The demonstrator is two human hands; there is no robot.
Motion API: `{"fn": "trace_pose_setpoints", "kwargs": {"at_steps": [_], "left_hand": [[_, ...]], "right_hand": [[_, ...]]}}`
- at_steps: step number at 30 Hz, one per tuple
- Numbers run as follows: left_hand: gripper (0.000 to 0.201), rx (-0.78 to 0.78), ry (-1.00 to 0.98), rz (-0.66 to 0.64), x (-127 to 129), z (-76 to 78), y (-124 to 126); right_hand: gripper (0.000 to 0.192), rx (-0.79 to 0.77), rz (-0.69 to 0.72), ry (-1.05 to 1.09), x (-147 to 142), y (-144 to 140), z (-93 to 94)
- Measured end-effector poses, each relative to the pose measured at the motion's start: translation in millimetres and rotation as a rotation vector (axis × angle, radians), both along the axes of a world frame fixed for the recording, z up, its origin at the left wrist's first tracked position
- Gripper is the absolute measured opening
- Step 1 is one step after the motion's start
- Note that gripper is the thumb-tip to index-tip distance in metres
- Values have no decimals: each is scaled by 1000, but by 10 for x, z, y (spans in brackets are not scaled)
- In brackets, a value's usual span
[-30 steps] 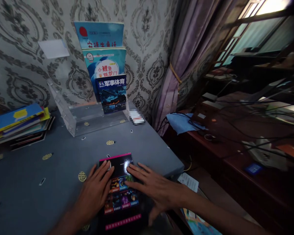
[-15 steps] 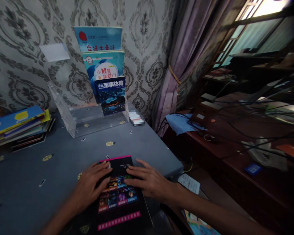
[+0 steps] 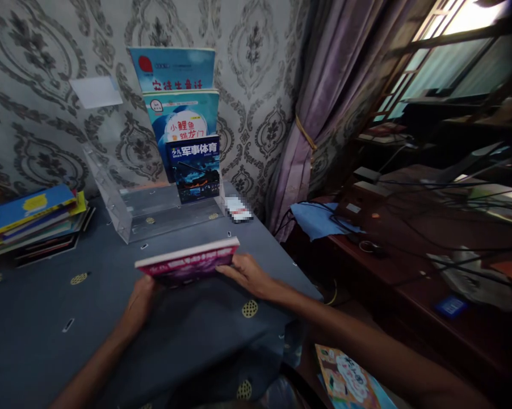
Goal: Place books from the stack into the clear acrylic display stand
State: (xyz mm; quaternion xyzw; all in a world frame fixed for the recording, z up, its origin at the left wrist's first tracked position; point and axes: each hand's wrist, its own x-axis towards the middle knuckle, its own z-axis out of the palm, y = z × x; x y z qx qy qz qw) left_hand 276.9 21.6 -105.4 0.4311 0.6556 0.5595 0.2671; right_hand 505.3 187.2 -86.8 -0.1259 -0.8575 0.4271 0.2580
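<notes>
1. Pink-covered book (image 3: pixel 188 267): held by its two ends above the near part of the desk, cover tipped toward the wearer and strongly foreshortened, pale edge uppermost. Whether its lower edge touches the cloth: cannot tell.
2. Main relation: book lies at 1 o'clock from the left hand (image 3: pixel 142 298) and at 9 to 10 o'clock from the right hand (image 3: pixel 247 275). Its long visible edge runs roughly 8:30 to 2:30, nearly parallel to the front of the clear rack (image 3: pixel 114 207), which stands just beyond at 11 to 12 o'clock.
3. Nearer hand: right, to the dark blue book (image 3: pixel 197 170) in the rack; left, to the rack's left side wall.
4. Right fingers: closed on the book's right end, thumb along the cover, the others largely behind. Left fingers: at the lower left corner, mostly hidden; they appear to pinch it, exact closure not readable.
5. Rack contents: dark blue book in front, teal book (image 3: pixel 181 116) behind, tall blue book (image 3: pixel 177 65) rearmost, all leaning back.
6. Surface: grey patterned cloth (image 3: pixel 188 335) on the desk; book stack (image 3: pixel 34 218) at 10 o'clock; pixelated white item (image 3: pixel 238 211) beside the rack's right end.
7. Room: patterned wallpaper at 12, tied purple curtain (image 3: pixel 294 153) at 1, reddish desk (image 3: pixel 392 270) strewn with cables at 2 to 3.
</notes>
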Motion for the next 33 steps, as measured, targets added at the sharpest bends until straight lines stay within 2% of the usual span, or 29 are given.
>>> {"fn": "trace_pose_setpoints", "kwargs": {"at_steps": [5,10,15,18,22,25,27,30,33], "left_hand": [[53,97,-175,-27,-22,154,181],[48,75,-116,17,-172,120,394],[47,-49,-48,-20,-230,91,472],[45,-168,80,-58,-274,62,470],[37,-305,386,-45,-369,29,465],[32,-343,614,-20,-413,36,483],[26,-315,729,8,-426,30,517],[26,-193,890,37,-452,-34,599],[31,-105,969,11,-500,-150,686]], "right_hand": [[44,-158,-8,33,-246,188,-70],[44,-277,-47,30,-426,273,-147],[42,-335,-222,-14,-483,312,-258],[40,-209,-294,-147,-474,360,-268],[32,117,-381,-426,-483,413,-211],[25,207,-404,-525,-504,420,-162],[24,213,-399,-551,-510,414,-137],[24,244,-398,-590,-501,397,-102],[28,375,-425,-594,-509,365,-76]]}}
